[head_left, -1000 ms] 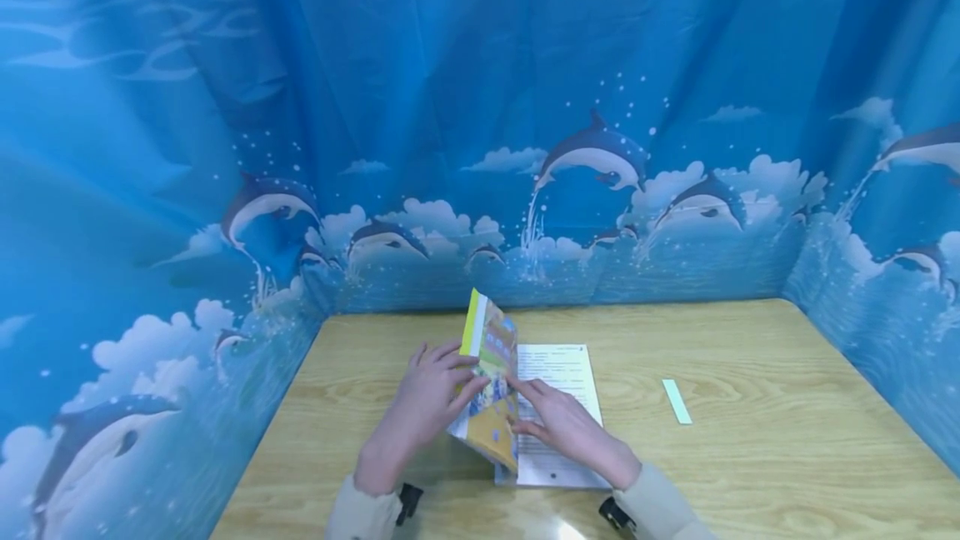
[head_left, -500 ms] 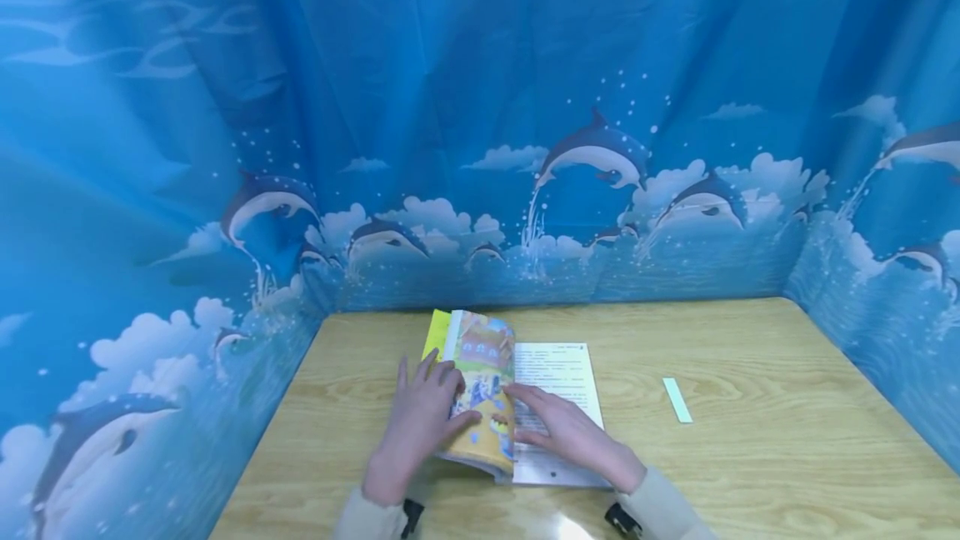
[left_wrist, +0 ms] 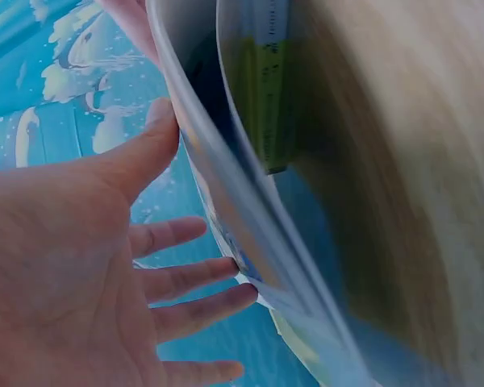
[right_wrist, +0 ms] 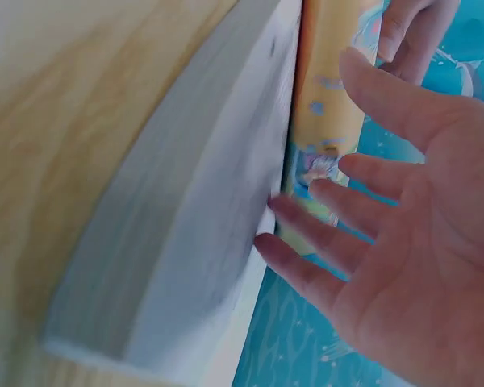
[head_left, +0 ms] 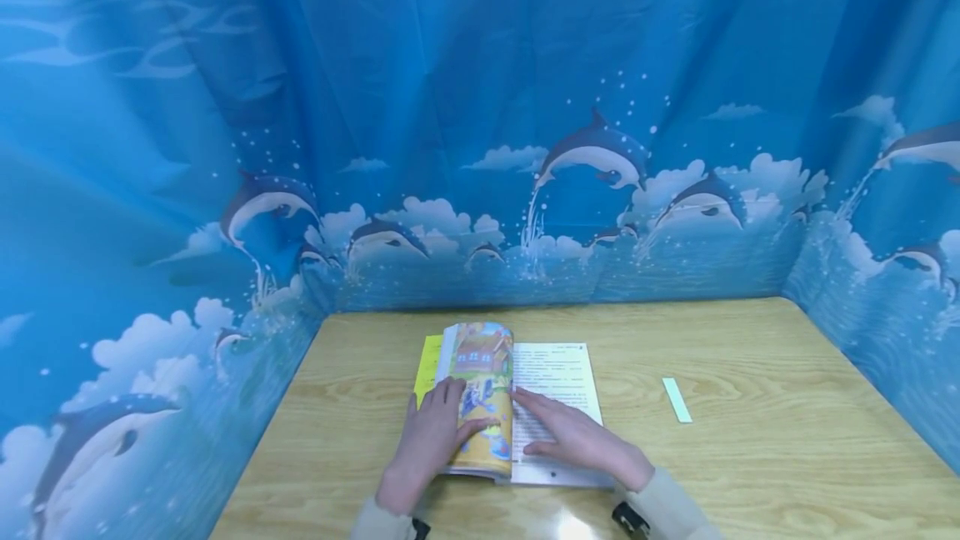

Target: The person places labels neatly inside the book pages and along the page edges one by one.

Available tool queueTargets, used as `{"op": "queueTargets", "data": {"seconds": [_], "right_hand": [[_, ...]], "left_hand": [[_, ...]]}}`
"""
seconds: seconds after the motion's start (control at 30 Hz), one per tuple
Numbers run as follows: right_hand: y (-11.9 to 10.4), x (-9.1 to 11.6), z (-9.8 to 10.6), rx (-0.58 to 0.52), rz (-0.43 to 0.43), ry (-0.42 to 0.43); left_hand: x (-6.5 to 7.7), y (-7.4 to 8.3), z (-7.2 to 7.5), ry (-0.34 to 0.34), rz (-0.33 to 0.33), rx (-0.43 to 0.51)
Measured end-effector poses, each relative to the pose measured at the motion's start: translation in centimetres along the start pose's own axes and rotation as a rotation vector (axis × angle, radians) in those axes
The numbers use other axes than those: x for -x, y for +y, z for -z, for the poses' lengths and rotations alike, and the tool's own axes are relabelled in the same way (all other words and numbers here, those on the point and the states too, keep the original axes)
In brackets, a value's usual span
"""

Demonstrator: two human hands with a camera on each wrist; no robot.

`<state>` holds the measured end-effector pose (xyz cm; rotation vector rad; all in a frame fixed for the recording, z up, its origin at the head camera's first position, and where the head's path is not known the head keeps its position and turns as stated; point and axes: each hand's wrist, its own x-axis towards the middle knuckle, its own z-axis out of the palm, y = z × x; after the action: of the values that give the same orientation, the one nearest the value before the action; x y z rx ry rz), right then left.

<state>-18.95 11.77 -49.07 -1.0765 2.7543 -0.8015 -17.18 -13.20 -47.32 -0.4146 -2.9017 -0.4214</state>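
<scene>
An open book (head_left: 553, 365) lies on the table. Its left side shows a colourful illustrated page (head_left: 476, 348) with a house, and its right side is printed text. A yellow flap (head_left: 427, 361) sticks out past the left edge. My left hand (head_left: 431, 432) rests on the illustrated page with fingers spread. On the text page, close to the fold, my right hand (head_left: 573, 433) lies with straight fingers. In the left wrist view the pages bow up above the table. The right wrist view shows the thick page block (right_wrist: 202, 218) beside my fingers.
A pale green strip (head_left: 677, 400) lies right of the book on the wooden table (head_left: 765, 440). Behind and beside the table hangs a blue dolphin-print curtain (head_left: 450, 107).
The raised left part of the book has swung down to the left and now lies flatter. My left hand has followed it down and slid nearer; my right hand has shifted slightly.
</scene>
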Motion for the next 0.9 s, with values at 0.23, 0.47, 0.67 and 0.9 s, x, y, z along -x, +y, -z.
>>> {"op": "queueTargets", "data": {"seconds": [0.23, 0.47, 0.67, 0.9], "right_hand": [[1.1, 1.3, 0.9, -0.007, -0.078, -0.021], [1.2, 2.1, 0.9, -0.033, -0.083, -0.082], [0.9, 2.4, 0.8, -0.016, -0.083, -0.114], [1.1, 2.5, 0.5, -0.020, -0.092, -0.126]], "left_hand": [[0.0, -0.7, -0.9, -0.036, -0.069, 0.054], [-0.6, -0.7, -1.0, -0.105, -0.314, 0.066], [-0.6, -0.1, -1.0, -0.177, -0.318, 0.171], [-0.2, -0.3, -1.7, -0.206, -0.218, 0.234]]}}
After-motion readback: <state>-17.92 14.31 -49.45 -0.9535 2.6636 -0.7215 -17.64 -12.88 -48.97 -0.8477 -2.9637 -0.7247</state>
